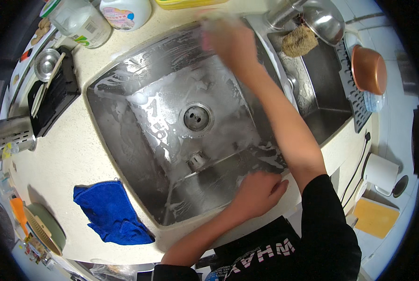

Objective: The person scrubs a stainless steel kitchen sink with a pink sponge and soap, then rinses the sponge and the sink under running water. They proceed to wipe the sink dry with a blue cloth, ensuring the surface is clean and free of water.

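Note:
A soapy steel sink (125, 122) fills the middle, with a round drain (196, 117) at its bottom. My right hand (228, 40) is stretched to the sink's far rim, blurred, and closed on a pink sponge (204, 41) pressed against the back edge. My left hand (261, 189) lies flat on the near rim of the sink, fingers together, holding nothing. Foam streaks the basin walls.
A blue cloth (111, 213) lies on the counter at the near left. A black tray (55, 96) with utensils, a metal holder (13, 133) and bottles (83, 23) sit at the left and back. To the right are a second basin (329, 89), a brown scrubber (299, 41), a steel bowl (324, 21) and a copper pan (369, 69).

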Demonstrator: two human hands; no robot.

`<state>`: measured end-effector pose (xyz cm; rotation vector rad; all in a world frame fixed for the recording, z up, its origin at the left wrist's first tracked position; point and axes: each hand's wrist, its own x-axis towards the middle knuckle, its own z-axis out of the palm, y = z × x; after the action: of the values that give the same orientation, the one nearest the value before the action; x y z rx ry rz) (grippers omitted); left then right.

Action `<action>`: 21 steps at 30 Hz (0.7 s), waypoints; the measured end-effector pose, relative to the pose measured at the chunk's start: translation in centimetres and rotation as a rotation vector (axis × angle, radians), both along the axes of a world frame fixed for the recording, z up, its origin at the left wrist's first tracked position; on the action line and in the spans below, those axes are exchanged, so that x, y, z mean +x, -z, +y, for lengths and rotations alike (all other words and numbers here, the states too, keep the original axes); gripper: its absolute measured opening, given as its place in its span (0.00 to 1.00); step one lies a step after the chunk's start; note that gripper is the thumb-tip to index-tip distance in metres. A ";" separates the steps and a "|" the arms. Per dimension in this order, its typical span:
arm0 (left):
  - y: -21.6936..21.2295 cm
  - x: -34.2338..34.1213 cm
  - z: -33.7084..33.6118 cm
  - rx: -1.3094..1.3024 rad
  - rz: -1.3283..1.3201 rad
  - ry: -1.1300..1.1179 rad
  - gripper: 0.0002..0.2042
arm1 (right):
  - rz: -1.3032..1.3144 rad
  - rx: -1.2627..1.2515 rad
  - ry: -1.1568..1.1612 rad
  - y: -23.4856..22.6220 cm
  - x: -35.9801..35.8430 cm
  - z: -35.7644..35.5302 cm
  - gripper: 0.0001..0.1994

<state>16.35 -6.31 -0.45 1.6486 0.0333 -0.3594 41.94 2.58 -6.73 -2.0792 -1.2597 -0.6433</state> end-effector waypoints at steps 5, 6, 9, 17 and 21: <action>0.1 0.0 0.0 0.005 -0.024 -0.005 0.17 | -0.011 -0.221 -0.010 -2.6 0.6 -1.0 0.14; 0.0 0.0 0.0 -0.007 -0.014 0.001 0.17 | -0.099 -0.264 -0.068 -2.9 0.9 -1.0 0.14; 0.1 0.0 0.1 -0.008 -0.021 -0.007 0.17 | -0.220 -0.414 -0.140 -3.7 1.2 -1.1 0.16; 0.3 -0.3 -0.1 -0.009 -0.024 -0.014 0.17 | -0.308 -0.436 -0.193 -3.5 2.0 -0.7 0.17; 0.4 -0.4 0.0 -0.043 -0.036 -0.049 0.17 | -0.290 -0.365 -0.222 -4.4 1.0 -0.6 0.19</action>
<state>15.92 -6.34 -0.90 1.6086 0.0387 -0.2917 42.97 2.01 -2.34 -2.1369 -1.8616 -0.6685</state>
